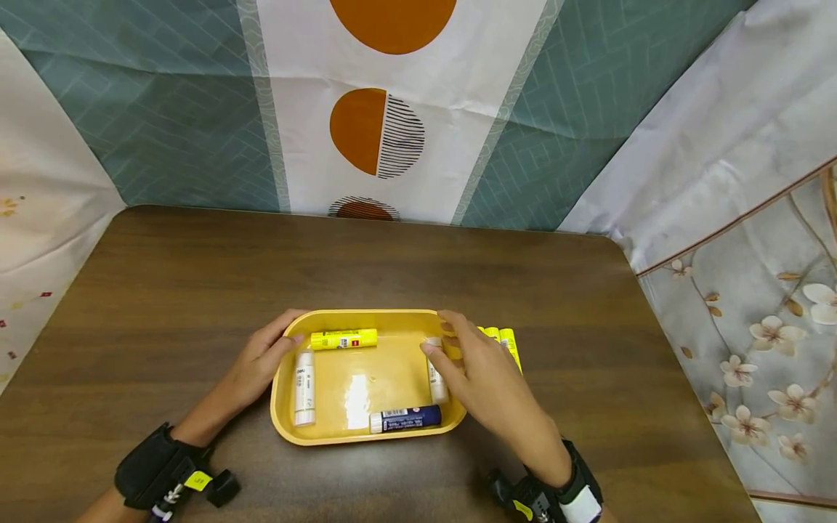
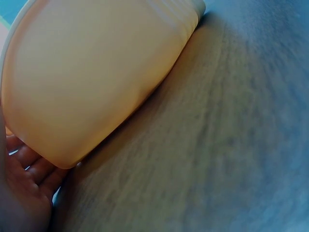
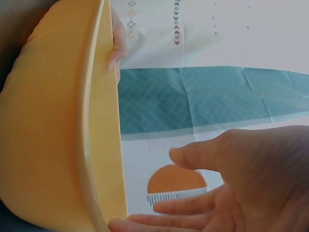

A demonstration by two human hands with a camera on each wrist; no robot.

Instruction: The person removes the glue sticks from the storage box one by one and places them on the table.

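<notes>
Yellow plastic tray (image 1: 327,434) looks light, stiff and slick, best gripped by its rim; left hand (image 1: 258,363) touches it with relaxed fingers, right hand (image 1: 480,374) hovers, fingers spread

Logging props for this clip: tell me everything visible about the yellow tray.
The yellow tray is a shallow, rounded-corner rectangle, seemingly glossy plastic, lying flat on the brown wooden table. Inside lie four glue sticks: a yellow one along the far wall, a white one at the left, a blue one along the near wall, another white one at the right. The left hand touches its left rim; the right hand reaches over its right rim.
</notes>
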